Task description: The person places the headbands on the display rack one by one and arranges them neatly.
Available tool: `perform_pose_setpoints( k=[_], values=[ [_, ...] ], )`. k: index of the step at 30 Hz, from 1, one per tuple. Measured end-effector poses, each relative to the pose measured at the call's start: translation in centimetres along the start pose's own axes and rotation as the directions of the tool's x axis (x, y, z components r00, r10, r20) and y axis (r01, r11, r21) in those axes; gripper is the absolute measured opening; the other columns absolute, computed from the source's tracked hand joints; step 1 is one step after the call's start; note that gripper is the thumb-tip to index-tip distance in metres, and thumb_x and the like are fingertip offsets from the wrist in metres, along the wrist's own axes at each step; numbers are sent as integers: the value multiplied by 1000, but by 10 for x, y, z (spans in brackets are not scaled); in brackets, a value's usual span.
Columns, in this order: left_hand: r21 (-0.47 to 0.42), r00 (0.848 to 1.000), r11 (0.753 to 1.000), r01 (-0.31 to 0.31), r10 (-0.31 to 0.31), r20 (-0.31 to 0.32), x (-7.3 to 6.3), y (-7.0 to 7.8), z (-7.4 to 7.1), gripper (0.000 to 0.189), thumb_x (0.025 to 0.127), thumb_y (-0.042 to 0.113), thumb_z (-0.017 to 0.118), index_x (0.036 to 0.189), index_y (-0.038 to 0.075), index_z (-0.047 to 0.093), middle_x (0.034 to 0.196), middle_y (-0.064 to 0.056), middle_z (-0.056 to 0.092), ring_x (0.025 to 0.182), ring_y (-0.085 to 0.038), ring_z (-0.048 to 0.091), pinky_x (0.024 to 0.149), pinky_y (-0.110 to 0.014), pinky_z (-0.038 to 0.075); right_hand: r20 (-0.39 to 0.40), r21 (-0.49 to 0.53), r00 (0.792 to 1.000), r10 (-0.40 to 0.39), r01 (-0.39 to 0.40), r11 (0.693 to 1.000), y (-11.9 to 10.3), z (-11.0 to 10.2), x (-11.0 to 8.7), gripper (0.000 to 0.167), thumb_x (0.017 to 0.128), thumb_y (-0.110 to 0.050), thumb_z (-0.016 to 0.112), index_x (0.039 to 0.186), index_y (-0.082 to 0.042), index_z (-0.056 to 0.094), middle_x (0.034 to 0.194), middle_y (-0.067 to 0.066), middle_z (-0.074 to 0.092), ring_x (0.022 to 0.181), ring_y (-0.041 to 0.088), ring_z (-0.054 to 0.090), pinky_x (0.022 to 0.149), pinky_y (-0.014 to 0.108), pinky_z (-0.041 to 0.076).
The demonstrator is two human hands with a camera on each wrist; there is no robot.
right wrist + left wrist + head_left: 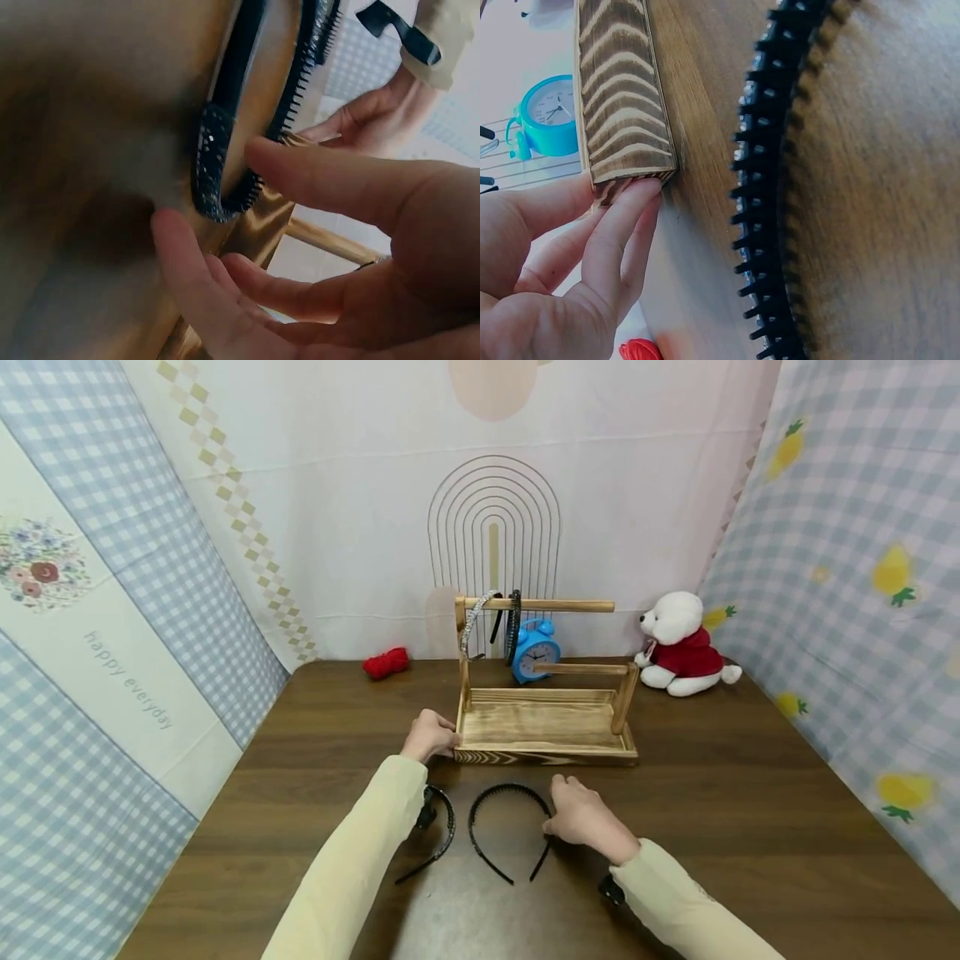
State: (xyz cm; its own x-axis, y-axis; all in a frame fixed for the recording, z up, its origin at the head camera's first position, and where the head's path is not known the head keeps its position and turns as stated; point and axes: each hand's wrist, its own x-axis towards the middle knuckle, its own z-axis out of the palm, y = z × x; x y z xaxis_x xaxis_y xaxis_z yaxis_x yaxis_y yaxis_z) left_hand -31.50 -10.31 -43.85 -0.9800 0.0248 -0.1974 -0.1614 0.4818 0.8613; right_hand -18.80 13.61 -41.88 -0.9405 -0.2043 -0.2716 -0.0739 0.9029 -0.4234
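My left hand (431, 735) grips the front left corner of the wooden rack (547, 758). In the left wrist view its thumb and fingers (622, 232) close round the end of the rack's base. My right hand (581, 812) is at the right side of a black toothed headband (510, 787) lying on the table. Seen from the right wrist, thumb and fingers are spread apart on either side of that speckled headband (214, 161). Another black headband (450, 827) lies beside my left forearm, partly hidden by the sleeve.
A silver headband (471, 625) and a black one (513, 631) hang on the rack's upper bar. Behind the rack stands a blue alarm clock (536, 652). A red bundle (386, 663) lies back left, and a white toy bear (678, 647) in red sits back right on the brown table (735, 827).
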Motion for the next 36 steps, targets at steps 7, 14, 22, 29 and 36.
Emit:
perform_pose_setpoints(
  k=[7, 14, 22, 29, 36],
  values=[
    [8, 1000, 1000, -4, 4, 1, -3, -5, -9, 30, 84, -1, 70, 113, -12, 68, 103, -29, 70, 67, -26, 73, 66, -35, 63, -1, 69, 1000, -3, 3, 998, -4, 14, 9, 56, 83, -1, 72, 128, 12, 42, 120, 31, 54, 88, 35, 60, 71, 42, 52],
    [8, 1000, 1000, -5, 5, -2, -5, -7, -13, 30, 85, -1, 70, 113, -13, 67, 104, -30, 69, 68, -26, 73, 66, -36, 63, 54, 369, 999, 4, -23, 929, 4, 15, 16, 53, 81, 8, 60, 130, 14, 44, 114, 30, 59, 66, 21, 64, 59, 34, 59],
    [6, 1000, 1000, -18, 18, 9, -5, -3, -8, 31, 85, -2, 70, 113, -14, 66, 104, -30, 69, 70, -26, 73, 66, -35, 63, 79, 567, 996, 51, -86, 819, 14, 9, 15, 45, 84, 9, 58, 127, 18, 48, 120, 30, 55, 84, 24, 66, 72, 36, 62],
    [-5, 1000, 1000, -5, 6, 15, -2, -2, -4, 29, 85, -2, 70, 112, -13, 68, 103, -29, 69, 72, -26, 73, 64, -33, 63, 113, 682, 994, 4, -80, 726, 26, 8, 12, 32, 93, 5, 54, 122, 20, 51, 93, 19, 67, 77, 16, 64, 66, 30, 61],
    [-2, 1000, 1000, -1, 1, 14, 1, -2, 1, 27, 85, -2, 70, 110, -12, 69, 100, -28, 71, 66, -23, 72, 64, -33, 63, 93, 757, 995, -42, -43, 652, 34, 8, 8, 17, 99, 1, 50, 107, 15, 55, 83, 16, 67, 72, 15, 68, 64, 32, 62]
  ],
)
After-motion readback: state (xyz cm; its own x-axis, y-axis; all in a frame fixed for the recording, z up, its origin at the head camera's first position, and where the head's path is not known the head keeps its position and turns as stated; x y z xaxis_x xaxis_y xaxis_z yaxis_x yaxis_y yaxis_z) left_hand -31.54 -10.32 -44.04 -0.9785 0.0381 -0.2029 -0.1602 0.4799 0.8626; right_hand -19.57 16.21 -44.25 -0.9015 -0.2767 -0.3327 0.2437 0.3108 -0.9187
